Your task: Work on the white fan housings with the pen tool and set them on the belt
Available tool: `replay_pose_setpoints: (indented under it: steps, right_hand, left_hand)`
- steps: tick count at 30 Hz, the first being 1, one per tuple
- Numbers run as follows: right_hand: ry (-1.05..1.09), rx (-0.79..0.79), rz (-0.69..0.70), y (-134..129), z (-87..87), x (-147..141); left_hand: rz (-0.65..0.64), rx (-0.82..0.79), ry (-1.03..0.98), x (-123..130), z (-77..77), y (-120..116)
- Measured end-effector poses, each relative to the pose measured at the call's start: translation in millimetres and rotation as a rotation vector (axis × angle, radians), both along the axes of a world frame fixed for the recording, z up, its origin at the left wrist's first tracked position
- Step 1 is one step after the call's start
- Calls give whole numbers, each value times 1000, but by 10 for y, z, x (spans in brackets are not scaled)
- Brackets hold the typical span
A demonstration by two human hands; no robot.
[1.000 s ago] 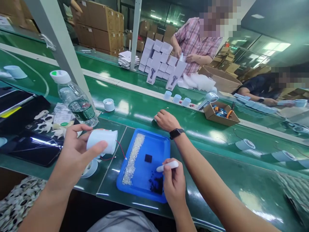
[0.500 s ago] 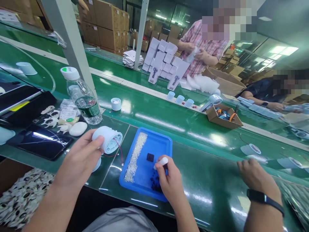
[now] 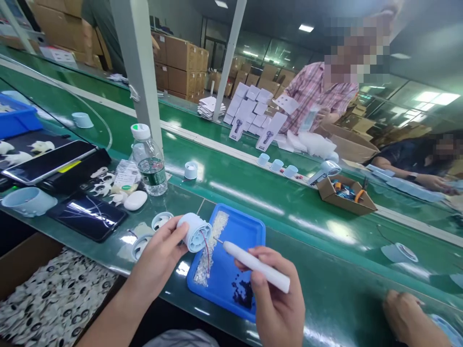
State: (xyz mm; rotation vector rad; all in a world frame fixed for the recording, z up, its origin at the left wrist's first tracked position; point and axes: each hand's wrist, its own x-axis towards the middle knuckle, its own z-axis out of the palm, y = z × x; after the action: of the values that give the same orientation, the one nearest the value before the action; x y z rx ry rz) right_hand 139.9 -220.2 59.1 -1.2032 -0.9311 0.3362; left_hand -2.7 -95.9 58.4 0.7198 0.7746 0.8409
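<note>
Currently, left hand (image 3: pixel 162 255) grips ribbed blue cylinder (image 3: pixel 195 230); right hand (image 3: pixel 282 308), smooth white tool (image 3: pixel 249 260).

Bare table (image 3: pixel 336 274) is stretching rightward from the blue tray (image 3: pixel 246 236) toward another person's hand (image 3: pixel 405 311); the screwdriver (image 3: pixel 256 266) is crossing above the tray, the bottle (image 3: pixel 152 171) standing leftward.
</note>
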Motion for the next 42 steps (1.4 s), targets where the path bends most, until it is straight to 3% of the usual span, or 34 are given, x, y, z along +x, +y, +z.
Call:
replay_pose_setpoints:
  steps: [4,17,35,39,42]
  right_hand:
    - [133,-33,16,-4,53,-174]
    - [131,-14,-8,-1,79,-204]
    - [0,22,-39,34,-193,-140]
    - [-112,-201,-162,37,-290,-219]
    - [-183,-374,-125,34,-307,-397]
  left_hand:
    - [-40,41,14,30,55,-74]
    - [-61,55,52,60,205,-188]
    - [-146,33,129,98,240,-195]
    - [-10,134,192,108,284,-161]
    - [178,277,172,165,348,-124]
